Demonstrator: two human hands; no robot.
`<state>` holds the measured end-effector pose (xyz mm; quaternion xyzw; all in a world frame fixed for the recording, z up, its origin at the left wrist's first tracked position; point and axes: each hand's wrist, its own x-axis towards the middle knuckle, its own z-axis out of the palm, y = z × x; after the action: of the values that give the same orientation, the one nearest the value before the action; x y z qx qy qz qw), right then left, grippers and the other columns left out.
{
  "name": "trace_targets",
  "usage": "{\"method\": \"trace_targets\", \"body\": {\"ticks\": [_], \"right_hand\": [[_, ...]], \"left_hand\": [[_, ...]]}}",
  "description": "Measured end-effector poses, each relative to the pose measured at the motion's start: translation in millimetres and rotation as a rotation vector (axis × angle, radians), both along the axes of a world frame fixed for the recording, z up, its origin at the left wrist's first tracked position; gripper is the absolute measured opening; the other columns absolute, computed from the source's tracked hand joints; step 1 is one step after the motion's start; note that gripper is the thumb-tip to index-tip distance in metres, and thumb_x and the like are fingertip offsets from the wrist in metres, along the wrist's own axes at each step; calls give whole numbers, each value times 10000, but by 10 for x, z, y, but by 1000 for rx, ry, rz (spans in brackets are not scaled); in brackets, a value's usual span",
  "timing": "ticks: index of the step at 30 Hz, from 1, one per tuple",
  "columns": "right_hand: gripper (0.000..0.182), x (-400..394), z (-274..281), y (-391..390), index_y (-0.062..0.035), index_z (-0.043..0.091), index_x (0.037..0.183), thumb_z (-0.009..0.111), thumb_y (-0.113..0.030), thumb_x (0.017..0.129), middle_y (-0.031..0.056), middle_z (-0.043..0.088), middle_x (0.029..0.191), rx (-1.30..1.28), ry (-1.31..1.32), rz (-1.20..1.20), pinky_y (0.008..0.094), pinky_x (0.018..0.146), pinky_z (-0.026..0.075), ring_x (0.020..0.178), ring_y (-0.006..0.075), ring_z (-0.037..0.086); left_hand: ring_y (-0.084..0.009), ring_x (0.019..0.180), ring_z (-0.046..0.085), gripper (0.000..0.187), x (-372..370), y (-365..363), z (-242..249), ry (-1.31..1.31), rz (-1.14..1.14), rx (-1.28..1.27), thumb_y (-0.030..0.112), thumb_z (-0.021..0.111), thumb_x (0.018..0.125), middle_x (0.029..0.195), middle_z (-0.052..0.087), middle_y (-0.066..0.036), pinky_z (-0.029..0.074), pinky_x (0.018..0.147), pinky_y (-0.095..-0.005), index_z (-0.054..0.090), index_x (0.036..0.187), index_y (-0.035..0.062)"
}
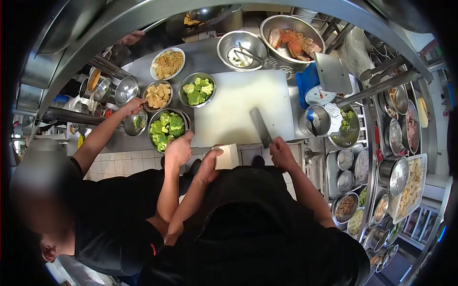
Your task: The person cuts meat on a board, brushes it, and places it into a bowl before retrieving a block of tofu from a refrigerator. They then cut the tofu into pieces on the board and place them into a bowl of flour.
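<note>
My right hand (282, 153) is closed round the handle of a cleaver (261, 126), its blade over the right part of the white cutting board (229, 102). At the board's front edge my left hand (208, 164) grips a pale rectangular block (226, 157); what it is I cannot make out. To the left, a co-worker's hand (179, 150) holds the rim of a bowl of broccoli (167, 128). The co-worker's other hand (132, 106) is at a bowl of pale chunks (158, 96). Another broccoli bowl (197, 89) stands at the board's left edge.
Behind the board are a steel bowl with tongs (242, 51) and a colander of meat (292, 40). A plate of noodles (168, 64) stands at the back left. On the right are a blue scale (301, 85), a steel pot (317, 119) and shelves with several food containers.
</note>
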<state>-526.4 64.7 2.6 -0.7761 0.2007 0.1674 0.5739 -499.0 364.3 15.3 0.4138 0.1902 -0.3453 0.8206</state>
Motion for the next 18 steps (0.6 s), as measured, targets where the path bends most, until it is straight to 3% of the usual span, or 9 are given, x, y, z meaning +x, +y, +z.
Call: {"method": "trace_targets", "body": {"ticks": [3, 5, 6, 9, 10, 11, 14, 17, 18], "right_hand": [[111, -155, -178, -169, -40, 446, 985, 496, -131, 947, 234, 557, 696, 140, 124, -28, 528, 583, 460, 621, 471, 564], [126, -172, -238, -268, -35, 450, 995, 507, -141, 958, 248, 594, 764, -682, -404, -50, 523, 567, 448, 634, 480, 572], [123, -132, -198, -290, -39, 452, 975, 514, -145, 962, 251, 579, 732, -751, -362, -129, 519, 585, 440, 659, 487, 560], [126, -94, 12, -289, -41, 457, 968, 512, -154, 967, 244, 573, 721, -655, -384, -137, 493, 607, 442, 685, 467, 575], [154, -119, -38, -278, -35, 456, 947, 520, -173, 971, 207, 560, 694, -579, -360, -132, 446, 600, 443, 629, 378, 578], [154, -159, -63, -243, -35, 456, 947, 520, -173, 971, 207, 560, 694, -581, -357, -135, 446, 600, 443, 629, 378, 578], [154, -277, -156, -116, -31, 472, 964, 543, -168, 963, 149, 545, 690, -367, -343, -197, 399, 572, 432, 581, 215, 523], [142, -374, -152, -34, -36, 487, 1001, 543, -160, 962, 171, 566, 720, -350, -185, -186, 401, 596, 449, 602, 253, 549], [197, -399, -184, -9, -41, 515, 1113, 547, -157, 958, 194, 597, 764, -393, -276, -162, 405, 632, 468, 639, 291, 580]], "left_hand": [[-241, 994, 620, 439, 112, -63, 16, -14, -27, -7, 259, 569, 859, 1102, 610, -108, 524, 837, -391, 518, 1241, 50], [-241, 992, 620, 437, 162, -76, -16, -10, -44, -17, 258, 571, 864, 1108, 606, -104, 527, 834, -385, 515, 1244, 49], [-241, 998, 619, 422, 179, -74, -18, -12, -36, -17, 233, 576, 867, 1101, 606, -102, 530, 831, -380, 517, 1242, 50], [-232, 1011, 614, 414, 262, -167, 48, -50, 6, 55, 221, 580, 868, 1089, 608, -99, 528, 823, -373, 516, 1238, 46], [-232, 1011, 614, 414, 290, -183, 59, -48, 3, 55, 221, 580, 868, 1089, 608, -99, 528, 823, -373, 516, 1238, 46], [-225, 1012, 609, 408, 338, -204, 67, -86, -5, 90, 214, 598, 866, 1082, 613, -98, 518, 831, -368, 524, 1227, 40], [-210, 1009, 598, 405, 553, -353, 23, -149, -36, 237, 211, 644, 857, 1074, 622, -98, 495, 851, -356, 542, 1204, 28], [-206, 985, 599, 421, 799, -562, -9, -284, -79, 433, 234, 724, 831, 1061, 639, -99, 475, 868, -354, 564, 1150, 12], [-202, 963, 606, 430, 886, -661, 27, -300, -106, 485, 230, 726, 830, 1052, 640, -96, 490, 840, -347, 556, 1159, 10]]}}
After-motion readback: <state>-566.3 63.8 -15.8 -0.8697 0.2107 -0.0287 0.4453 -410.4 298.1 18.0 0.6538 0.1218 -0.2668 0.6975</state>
